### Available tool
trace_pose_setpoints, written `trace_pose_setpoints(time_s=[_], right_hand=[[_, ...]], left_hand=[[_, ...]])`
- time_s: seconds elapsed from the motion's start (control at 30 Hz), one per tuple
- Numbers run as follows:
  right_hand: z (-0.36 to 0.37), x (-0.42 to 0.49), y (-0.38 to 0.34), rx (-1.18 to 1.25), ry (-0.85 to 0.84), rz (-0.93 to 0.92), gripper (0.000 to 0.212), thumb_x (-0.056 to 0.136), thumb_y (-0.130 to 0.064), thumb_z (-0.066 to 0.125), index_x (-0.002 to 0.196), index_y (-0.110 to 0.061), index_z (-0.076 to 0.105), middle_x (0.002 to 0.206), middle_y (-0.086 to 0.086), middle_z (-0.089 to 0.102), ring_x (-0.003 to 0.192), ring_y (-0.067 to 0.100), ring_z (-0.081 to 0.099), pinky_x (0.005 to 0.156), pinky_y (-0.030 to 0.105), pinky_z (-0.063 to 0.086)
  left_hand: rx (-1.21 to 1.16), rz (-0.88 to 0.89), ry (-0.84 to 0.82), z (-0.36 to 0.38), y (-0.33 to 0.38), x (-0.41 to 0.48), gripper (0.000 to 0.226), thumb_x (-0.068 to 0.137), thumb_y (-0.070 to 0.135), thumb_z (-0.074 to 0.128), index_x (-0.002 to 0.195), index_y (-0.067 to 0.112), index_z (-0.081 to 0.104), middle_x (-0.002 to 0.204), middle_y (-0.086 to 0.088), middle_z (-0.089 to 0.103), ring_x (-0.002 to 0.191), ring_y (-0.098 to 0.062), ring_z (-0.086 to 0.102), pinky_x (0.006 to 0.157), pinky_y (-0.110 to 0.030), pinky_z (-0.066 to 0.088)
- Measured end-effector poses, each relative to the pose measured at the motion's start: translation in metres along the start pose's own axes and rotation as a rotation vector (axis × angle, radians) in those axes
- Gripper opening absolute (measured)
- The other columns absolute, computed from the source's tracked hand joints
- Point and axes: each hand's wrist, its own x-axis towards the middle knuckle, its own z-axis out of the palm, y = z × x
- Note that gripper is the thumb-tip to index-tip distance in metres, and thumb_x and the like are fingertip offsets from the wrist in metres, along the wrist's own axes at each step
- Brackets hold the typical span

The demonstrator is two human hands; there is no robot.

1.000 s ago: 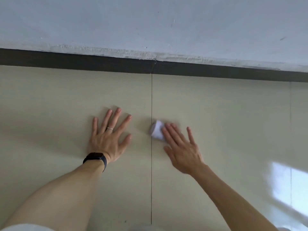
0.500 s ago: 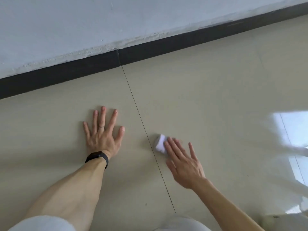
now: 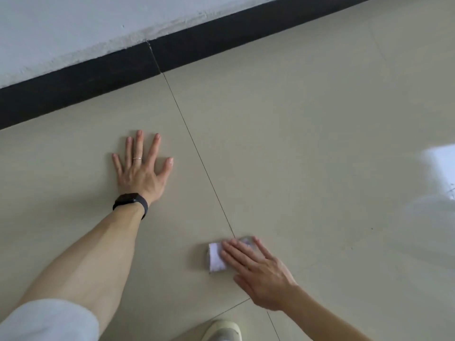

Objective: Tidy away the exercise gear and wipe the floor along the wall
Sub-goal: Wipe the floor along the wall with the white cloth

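Note:
A small folded white cloth (image 3: pixel 216 257) lies on the beige tiled floor (image 3: pixel 307 156), straddling a tile joint. My right hand (image 3: pixel 258 271) presses flat on it with straight fingers, covering its right part. My left hand (image 3: pixel 141 168) rests flat on the floor farther up and to the left, fingers spread, with a ring and a black wristband on that arm. No exercise gear is in view.
A black skirting board (image 3: pixel 98 80) runs diagonally under the pale wall (image 3: pixel 73 25) across the top. A light-coloured shoe toe (image 3: pixel 222 331) shows at the bottom edge. A bright window reflection (image 3: pixel 438 168) glares on the floor at the right.
My right hand has slid the cloth back from the wall, towards me and across the tile joint. The view has tilted and the left hand stays planted.

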Motion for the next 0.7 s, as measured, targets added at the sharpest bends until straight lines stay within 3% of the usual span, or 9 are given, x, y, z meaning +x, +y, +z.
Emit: trace_pose_setpoints(time_s=[0.07,0.17,0.23,0.33,0.43,0.6,0.7], right_hand=[[-0.005,0.001,0.035,-0.073,-0.013,0.010,0.065,0.102,-0.041,0.036,0.159,-0.024,0.011,0.166,-0.007,0.009,0.153,0.011,0.007,0.121,0.049,0.006],[-0.043,0.010,0.102,-0.024,0.051,0.382,0.064,0.102,-0.042,0.025,0.160,-0.021,0.006,0.167,-0.005,0.004,0.153,0.011,0.006,0.120,0.055,0.017],[-0.071,0.014,0.136,0.006,-0.020,0.525,0.063,0.104,-0.043,0.016,0.159,-0.021,-0.007,0.166,-0.007,-0.010,0.153,0.010,-0.006,0.123,0.052,0.006],[-0.094,0.010,0.137,0.012,-0.185,0.479,0.067,0.104,-0.048,0.014,0.157,-0.019,-0.015,0.163,-0.009,-0.020,0.151,0.010,-0.014,0.124,0.046,-0.003],[-0.062,-0.013,0.105,0.022,-0.133,0.370,0.071,0.102,-0.051,0.016,0.156,-0.019,-0.015,0.162,-0.007,-0.024,0.151,0.012,-0.016,0.123,0.047,-0.003],[0.024,-0.075,0.035,-0.039,0.044,0.035,0.068,0.100,-0.045,0.036,0.159,-0.018,0.014,0.167,-0.002,0.008,0.153,0.016,0.010,0.118,0.049,0.008],[0.028,-0.069,0.046,-0.036,0.118,0.025,0.065,0.098,-0.035,0.041,0.157,-0.017,0.023,0.165,-0.002,0.018,0.151,0.015,0.018,0.118,0.051,0.017]], left_hand=[[0.014,0.001,-0.019,-0.002,0.001,-0.001,0.064,0.097,0.067,0.021,0.154,0.049,-0.003,0.165,0.009,-0.015,0.152,-0.016,-0.011,0.121,-0.054,-0.004],[0.020,-0.046,-0.034,-0.003,0.016,-0.011,0.067,0.095,0.065,0.010,0.157,0.041,0.000,0.166,0.003,-0.013,0.153,-0.020,-0.009,0.121,-0.055,0.002],[0.029,-0.082,-0.059,0.001,0.034,-0.032,0.068,0.096,0.062,0.006,0.158,0.036,0.000,0.166,-0.005,-0.013,0.152,-0.025,-0.010,0.120,-0.058,0.005],[0.093,0.012,-0.140,0.015,0.068,-0.092,0.069,0.098,0.060,0.018,0.156,0.034,-0.010,0.163,-0.015,-0.019,0.151,-0.034,-0.013,0.118,-0.059,0.009],[0.099,0.153,-0.261,0.024,0.092,-0.147,0.076,0.098,0.062,0.028,0.154,0.034,-0.014,0.159,-0.014,-0.029,0.149,-0.033,-0.022,0.119,-0.056,0.009],[0.131,0.241,-0.431,0.007,0.098,-0.174,0.077,0.101,0.047,0.044,0.155,0.039,-0.010,0.155,0.001,-0.038,0.150,-0.022,-0.021,0.118,-0.044,0.026],[0.286,0.313,-0.529,-0.018,0.096,-0.173,0.079,0.101,0.037,0.048,0.155,0.042,-0.008,0.161,0.004,-0.029,0.153,-0.023,-0.010,0.113,-0.040,0.031]])
